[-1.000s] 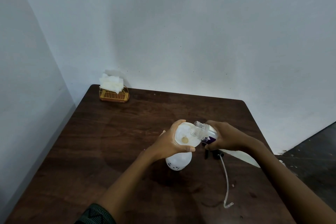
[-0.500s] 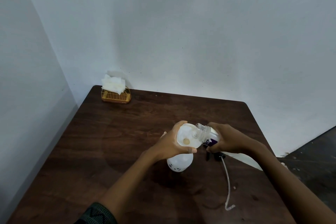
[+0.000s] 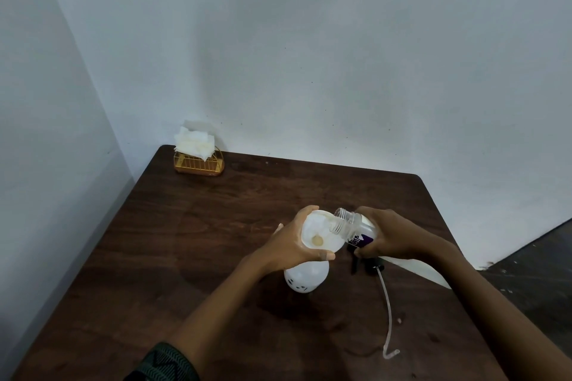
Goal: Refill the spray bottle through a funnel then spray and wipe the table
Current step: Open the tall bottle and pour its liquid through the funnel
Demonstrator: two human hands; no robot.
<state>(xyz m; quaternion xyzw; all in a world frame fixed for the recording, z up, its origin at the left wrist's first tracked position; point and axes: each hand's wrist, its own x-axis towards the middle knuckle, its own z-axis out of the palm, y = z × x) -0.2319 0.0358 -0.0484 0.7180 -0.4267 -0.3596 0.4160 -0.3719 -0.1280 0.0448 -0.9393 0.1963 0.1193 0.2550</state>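
A white spray bottle (image 3: 305, 279) stands upright on the dark wooden table (image 3: 192, 250) with a white funnel (image 3: 320, 233) seated in its neck. My left hand (image 3: 292, 243) grips the funnel's rim from the left. My right hand (image 3: 391, 233) holds a clear refill bottle (image 3: 351, 226) with a purple label, tilted so its open mouth rests over the funnel's right edge. The black spray head (image 3: 370, 266) lies on the table under my right wrist, its clear dip tube (image 3: 387, 315) trailing toward me.
A gold wire holder (image 3: 198, 164) with white napkins (image 3: 194, 141) sits at the table's far left corner against the wall. A white cloth (image 3: 418, 269) lies near the right edge beneath my right forearm. Walls close the left and far sides.
The refill bottle has stayed tilted over the funnel, and both hands keep the same grip. Only the camera view has shifted slightly.
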